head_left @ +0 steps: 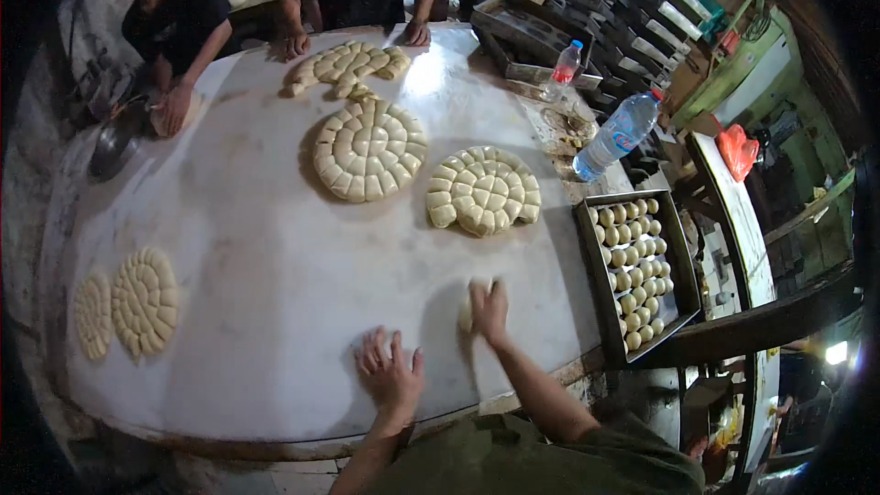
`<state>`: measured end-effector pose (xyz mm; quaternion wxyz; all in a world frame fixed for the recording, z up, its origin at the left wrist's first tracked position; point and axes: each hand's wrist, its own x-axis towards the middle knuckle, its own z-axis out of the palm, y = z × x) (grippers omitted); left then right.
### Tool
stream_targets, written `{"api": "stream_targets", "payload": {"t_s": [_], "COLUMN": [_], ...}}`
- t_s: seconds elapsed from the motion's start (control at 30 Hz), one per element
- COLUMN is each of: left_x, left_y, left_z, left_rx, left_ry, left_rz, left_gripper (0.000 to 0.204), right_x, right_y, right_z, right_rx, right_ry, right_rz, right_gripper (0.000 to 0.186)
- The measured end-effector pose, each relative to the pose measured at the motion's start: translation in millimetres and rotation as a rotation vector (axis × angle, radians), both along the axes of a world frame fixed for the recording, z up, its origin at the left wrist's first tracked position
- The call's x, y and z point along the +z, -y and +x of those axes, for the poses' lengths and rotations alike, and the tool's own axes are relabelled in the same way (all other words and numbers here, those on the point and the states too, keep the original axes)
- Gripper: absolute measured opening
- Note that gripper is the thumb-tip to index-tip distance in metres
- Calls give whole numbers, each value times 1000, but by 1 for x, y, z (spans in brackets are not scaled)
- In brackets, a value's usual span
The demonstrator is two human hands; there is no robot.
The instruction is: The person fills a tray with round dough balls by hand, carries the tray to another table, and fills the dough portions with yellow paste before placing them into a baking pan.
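My left hand (392, 376) rests near the front edge of the pale worktop (266, 312), its fingers spread and nothing in them. To its right, my right hand (489, 312) is curled at a small pale piece of dough (466, 314); motion blurs the fingertips and the dough's outline. Beyond my hands lies a scored dough round (484, 191) with an uneven front edge. A fuller round (370, 150), cut into many pieces, sits farther back to the left. To the right, a dark metal tray (689, 275) holds rows of dough balls (632, 266).
Two cut dough slabs (145, 302) lie at the far left. Another cut piece (348, 69) is at the back, where two people stand, one with a hand on dough (179, 113). A large water bottle (616, 136) and a smaller bottle (566, 64) stand on the right ledge.
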<state>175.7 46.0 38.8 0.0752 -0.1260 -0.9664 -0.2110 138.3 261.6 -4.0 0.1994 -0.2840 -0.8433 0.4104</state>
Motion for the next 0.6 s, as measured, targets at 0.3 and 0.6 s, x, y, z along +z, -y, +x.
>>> {"api": "stream_targets", "payload": {"t_s": [0.3,0.6], "left_x": [-20,-18], "left_y": [-29,179], "left_z": [73,93], "left_rx": [-264,36], "left_ry": [-48,44], "left_rz": [602,146], "left_gripper": [32,37], "right_x": [10,44], "right_y": [80,15], "right_z": [123,105], "right_rx": [210,879], "right_ry": [-158,10], "right_rz": [-780,404], "right_gripper": [28,27]}}
